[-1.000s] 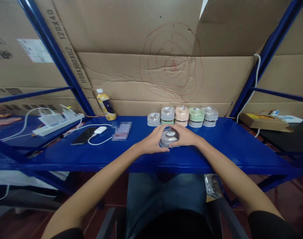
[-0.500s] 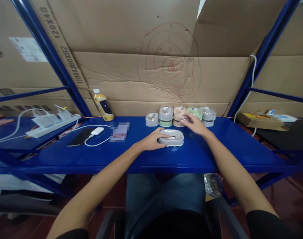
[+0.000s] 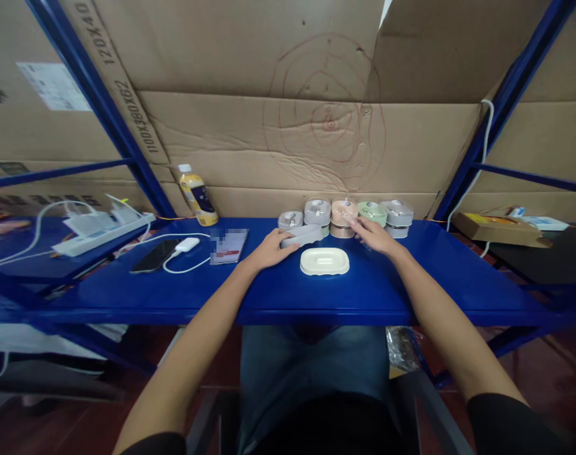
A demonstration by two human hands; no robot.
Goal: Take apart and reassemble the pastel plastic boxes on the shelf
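Note:
A cream oval tray (image 3: pixel 324 261) rests on the blue table in front of me, with a shiny strip along its middle. Up and to its left, my left hand (image 3: pixel 270 249) grips a grey oval shell (image 3: pixel 303 236) by its left end, tilted and clear of the tray. My right hand (image 3: pixel 374 235) is beside the front of the peach box (image 3: pixel 343 218), fingers bent together. Something faint and see-through appears under those fingers, too blurred to name. Small lidded boxes line the back: a grey one (image 3: pixel 290 219), a grey-and-green stack (image 3: pixel 317 212) and others.
On the left lie a black phone (image 3: pixel 154 256), a white charger (image 3: pixel 187 245) with its cable, and a blurred-out flat item (image 3: pixel 228 246). A yellow bottle (image 3: pixel 198 197) stands behind them. Cardboard (image 3: pixel 222 139) backs the blue table (image 3: pixel 269 297).
My left hand has lifted the grey shell off the cream tray and carried it left and back. My right hand has shifted slightly right and down from the peach box.

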